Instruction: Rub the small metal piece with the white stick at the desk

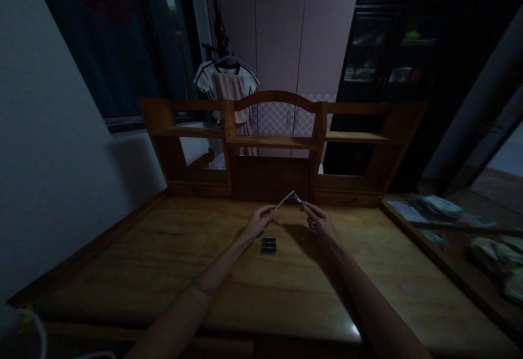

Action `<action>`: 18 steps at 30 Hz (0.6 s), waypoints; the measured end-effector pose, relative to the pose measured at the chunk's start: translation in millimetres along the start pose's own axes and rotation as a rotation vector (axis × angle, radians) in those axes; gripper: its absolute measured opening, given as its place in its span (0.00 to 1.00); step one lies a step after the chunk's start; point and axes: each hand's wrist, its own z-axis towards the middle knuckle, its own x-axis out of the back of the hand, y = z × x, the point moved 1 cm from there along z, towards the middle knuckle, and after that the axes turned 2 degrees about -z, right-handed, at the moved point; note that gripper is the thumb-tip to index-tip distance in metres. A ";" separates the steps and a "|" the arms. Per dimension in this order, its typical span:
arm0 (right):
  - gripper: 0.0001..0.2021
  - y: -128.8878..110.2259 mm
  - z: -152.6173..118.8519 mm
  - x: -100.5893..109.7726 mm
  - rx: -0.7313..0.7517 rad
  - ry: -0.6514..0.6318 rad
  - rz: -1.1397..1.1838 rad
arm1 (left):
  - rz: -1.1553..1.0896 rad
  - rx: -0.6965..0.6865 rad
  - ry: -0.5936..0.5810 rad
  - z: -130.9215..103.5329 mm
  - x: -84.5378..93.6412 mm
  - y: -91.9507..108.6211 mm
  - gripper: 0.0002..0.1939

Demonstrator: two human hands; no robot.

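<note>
Near the middle of the wooden desk (pixel 171 250), my left hand (pixel 260 221) pinches a thin pale strip (pixel 285 200) that slants up to the right. My right hand (pixel 321 221) grips a small dark object with a shiny part (pixel 298 200), too small to name. Its upper end is beside the strip's upper tip; whether they touch I cannot tell. Below the hands, several small dark cylinders (pixel 268 245) lie in a compact stack of rows on the desk top, touched by neither hand.
A wooden shelf unit (pixel 273 142) stands along the desk's back edge. Papers and plastic bags (pixel 443 206) lie at the right, beyond the desk's raised side rim (pixel 433 261). A white cable (pixel 41 332) curves at the lower left.
</note>
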 end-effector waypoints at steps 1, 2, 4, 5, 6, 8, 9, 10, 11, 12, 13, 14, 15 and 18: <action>0.24 -0.9 -0.2 -0.6 0.007 -0.007 0.005 | 0.002 0.008 0.002 -0.2 -0.3 0.7 0.28; 0.24 -1.8 -0.4 -1.1 0.014 -0.012 0.013 | -0.005 0.016 0.004 -0.2 -0.3 1.5 0.29; 0.25 -3.2 -0.7 -1.5 0.022 -0.011 0.031 | -0.047 0.019 0.004 -0.1 0.1 3.5 0.28; 0.25 -3.5 -0.8 -1.4 0.022 -0.003 0.038 | -0.070 0.014 -0.002 -0.1 0.2 4.4 0.28; 0.24 -3.5 -0.8 -1.1 0.018 0.004 0.040 | -0.087 0.009 -0.010 -0.1 0.1 5.0 0.28; 0.24 -2.8 -0.8 -0.5 0.008 0.004 0.036 | -0.094 0.000 -0.022 -0.3 -0.4 5.1 0.27; 0.23 -2.4 -0.8 -0.4 0.003 -0.006 0.035 | -0.088 0.002 -0.028 -0.4 -0.7 4.5 0.27; 0.23 -2.0 -0.8 -0.4 0.000 -0.018 0.035 | -0.078 0.006 -0.032 -0.5 -0.8 3.7 0.27; 0.23 -1.8 -0.9 -0.6 -0.001 -0.026 0.037 | -0.067 0.011 -0.031 -0.6 -0.8 2.7 0.28; 0.23 -1.7 -1.1 -0.9 0.001 -0.031 0.040 | -0.058 0.015 -0.029 -0.6 -0.4 1.9 0.28; 0.23 -1.7 -1.2 -1.2 0.003 -0.033 0.043 | -0.052 0.014 -0.026 -0.5 0.1 1.3 0.28; 0.23 -1.8 -1.5 -1.6 0.005 -0.031 0.042 | -0.049 0.010 -0.025 -0.3 0.6 1.0 0.28; 0.23 -1.9 -1.7 -2.1 0.007 -0.027 0.037 | -0.048 0.003 -0.024 -0.2 1.1 0.9 0.28; 0.24 -2.3 -2.8 -3.6 0.006 -0.029 0.011 | -0.049 -0.011 -0.029 0.1 1.4 1.3 0.28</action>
